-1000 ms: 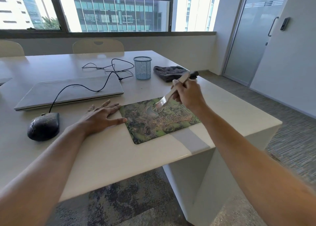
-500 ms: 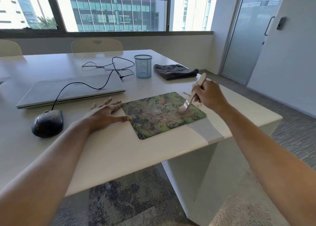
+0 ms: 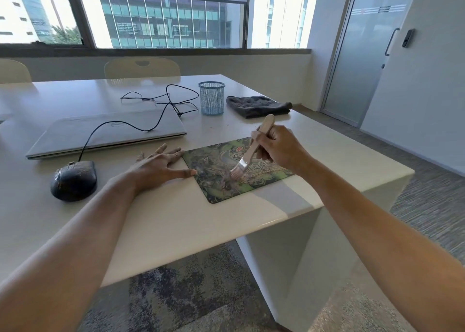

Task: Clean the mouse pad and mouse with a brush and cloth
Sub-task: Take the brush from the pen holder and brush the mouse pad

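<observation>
A green patterned mouse pad point(image 3: 216, 180) lies near the table's right front corner. My right hand point(image 3: 279, 148) grips a wooden-handled brush point(image 3: 247, 153), its bristles touching the middle of the pad. My left hand point(image 3: 161, 167) lies flat on the table, fingers spread, thumb tip at the pad's left edge. A black wired mouse point(image 3: 74, 179) sits on the table left of my left hand. A dark grey cloth point(image 3: 259, 105) lies folded at the far right of the table.
A closed silver laptop point(image 3: 108, 133) lies behind my left hand, with the mouse cable point(image 3: 161, 100) looping across it. A blue mesh cup point(image 3: 211, 97) stands beside the cloth. The table edge point(image 3: 352, 191) drops off just right of the pad. Two chairs stand behind the table.
My right hand swept the brush from the pad's upper middle to its right side, then back toward the centre. My left hand stayed flat at the pad's left edge.
</observation>
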`<action>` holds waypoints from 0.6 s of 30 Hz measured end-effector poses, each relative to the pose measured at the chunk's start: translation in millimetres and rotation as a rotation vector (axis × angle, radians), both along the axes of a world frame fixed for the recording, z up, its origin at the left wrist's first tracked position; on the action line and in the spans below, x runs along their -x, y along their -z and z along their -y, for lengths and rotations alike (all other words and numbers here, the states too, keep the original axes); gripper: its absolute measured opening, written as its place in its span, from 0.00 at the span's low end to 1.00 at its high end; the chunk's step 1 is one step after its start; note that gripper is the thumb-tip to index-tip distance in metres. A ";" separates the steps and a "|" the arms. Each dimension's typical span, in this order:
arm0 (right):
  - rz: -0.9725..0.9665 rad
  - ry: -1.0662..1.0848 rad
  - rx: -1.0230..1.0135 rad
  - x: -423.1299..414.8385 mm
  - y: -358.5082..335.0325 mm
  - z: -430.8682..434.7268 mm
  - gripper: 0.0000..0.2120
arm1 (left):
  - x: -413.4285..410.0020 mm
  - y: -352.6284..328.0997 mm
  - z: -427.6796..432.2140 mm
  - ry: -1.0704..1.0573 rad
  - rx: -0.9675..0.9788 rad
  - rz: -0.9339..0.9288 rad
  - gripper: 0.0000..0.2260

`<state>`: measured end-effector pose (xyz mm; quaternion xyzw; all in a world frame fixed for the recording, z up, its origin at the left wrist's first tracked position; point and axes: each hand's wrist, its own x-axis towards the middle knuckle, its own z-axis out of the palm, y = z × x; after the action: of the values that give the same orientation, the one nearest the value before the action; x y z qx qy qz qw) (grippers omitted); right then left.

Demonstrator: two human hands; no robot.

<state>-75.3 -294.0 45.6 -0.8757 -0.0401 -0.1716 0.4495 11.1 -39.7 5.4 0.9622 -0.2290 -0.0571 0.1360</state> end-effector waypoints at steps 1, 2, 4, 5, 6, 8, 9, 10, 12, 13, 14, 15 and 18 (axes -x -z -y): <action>0.002 0.018 0.030 1.0 -0.4 5.7 0.14 | -0.7 0.3 -0.2 -0.002 0.004 0.000 0.45; 0.005 0.043 0.063 1.8 -1.4 12.6 0.14 | -1.1 0.6 -0.5 -0.004 0.008 0.001 0.45; 0.014 0.110 0.134 0.8 -3.1 27.3 0.14 | -1.8 1.1 -0.7 -0.009 0.019 0.001 0.45; 0.023 0.148 0.167 -1.1 -3.6 34.0 0.14 | -2.2 1.5 -0.6 -0.011 0.023 -0.003 0.45; 0.032 0.182 0.189 -2.7 -4.6 38.6 0.14 | -2.4 2.0 -0.6 -0.012 0.026 -0.009 0.46; 0.060 0.227 0.204 -4.9 -7.3 40.2 0.13 | -4.1 2.9 -0.7 -0.009 0.026 -0.012 0.49; 0.082 0.227 0.196 -5.2 -9.1 36.5 0.13 | -4.6 3.0 -0.6 -0.006 0.022 -0.010 0.51; 0.101 0.208 0.172 -4.5 -10.6 30.0 0.12 | -5.0 3.0 -0.6 -0.004 0.017 -0.008 0.52; 0.116 0.125 0.090 -2.1 -12.9 11.7 0.11 | -5.3 3.2 -0.9 -0.003 0.010 -0.003 0.54; 0.110 0.080 0.049 -0.8 -12.1 2.5 0.12 | -5.0 3.2 -0.8 0.000 0.008 -0.002 0.54; 0.100 0.042 0.018 0.7 -10.2 -5.5 0.13 | -4.9 3.3 -0.9 0.003 0.006 -0.002 0.54; 0.087 0.018 -0.004 1.6 -6.8 -11.1 0.14 | -4.9 3.2 -0.7 0.004 0.007 -0.002 0.54; 0.057 0.008 -0.032 5.0 3.0 -10.8 0.14 | -6.2 3.6 -1.0 0.004 0.006 -0.005 0.54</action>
<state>-80.3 -283.2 42.6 -0.8632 -0.0468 -0.1990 0.4615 17.3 -38.8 1.9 0.9612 -0.2306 -0.0592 0.1392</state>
